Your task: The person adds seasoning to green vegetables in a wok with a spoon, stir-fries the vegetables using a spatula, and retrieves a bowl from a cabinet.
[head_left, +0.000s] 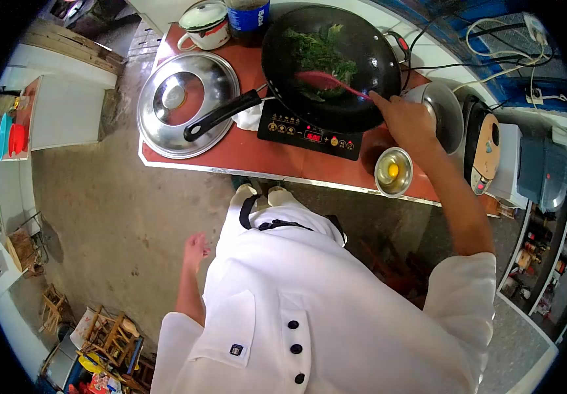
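Note:
A black wok (369, 72) stands on the induction cooker (309, 136), its long handle pointing to the lower left. Leafy greens (323, 56) lie inside. My right hand (405, 118) grips the end of a red spatula (323, 80), whose blade rests against the greens. Just below that hand, a small metal bowl (382, 177) holds a raw egg (393, 170). My left hand (196, 248) hangs beside my body over the floor, its fingers curled; whether anything is in them is too small to tell. Left of the wok lies a metal lid (218, 75), partly under the wok's handle.
A lidded enamel mug (206, 34) and a bottle with a blue label (248, 16) stand at the table's back left. To the right are a metal pot (442, 108) and a rice cooker (483, 148). Cables run behind. Wooden chairs (109, 338) stand lower left.

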Demonstrator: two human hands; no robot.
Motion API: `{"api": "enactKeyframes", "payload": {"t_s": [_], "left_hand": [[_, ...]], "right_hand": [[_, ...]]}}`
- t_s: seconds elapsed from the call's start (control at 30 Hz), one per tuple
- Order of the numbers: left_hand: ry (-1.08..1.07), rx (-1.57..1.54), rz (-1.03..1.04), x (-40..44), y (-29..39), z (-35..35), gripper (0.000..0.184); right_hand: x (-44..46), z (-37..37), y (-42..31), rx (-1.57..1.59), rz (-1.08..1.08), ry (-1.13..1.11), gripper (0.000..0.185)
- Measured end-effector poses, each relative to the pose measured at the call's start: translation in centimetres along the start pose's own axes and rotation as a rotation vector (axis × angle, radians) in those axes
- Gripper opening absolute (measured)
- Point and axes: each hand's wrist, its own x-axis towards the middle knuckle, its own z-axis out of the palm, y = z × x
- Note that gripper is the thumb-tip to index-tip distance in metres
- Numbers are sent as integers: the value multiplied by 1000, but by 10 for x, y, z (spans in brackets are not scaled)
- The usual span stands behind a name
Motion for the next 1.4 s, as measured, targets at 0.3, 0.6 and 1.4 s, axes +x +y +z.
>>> {"api": "enactKeyframes", "payload": {"t_s": [0.3,0.6,1.4], "left_hand": [[50,5,20,-13,-6,2,33],[28,-70,8,4,-20,6,34],[44,-170,37,4,-48,32,34]], "right_hand": [[30,34,-5,157,80,66,48],[24,26,20,127,145,10,46],[61,-10,16,-148,-157,113,48]]}}
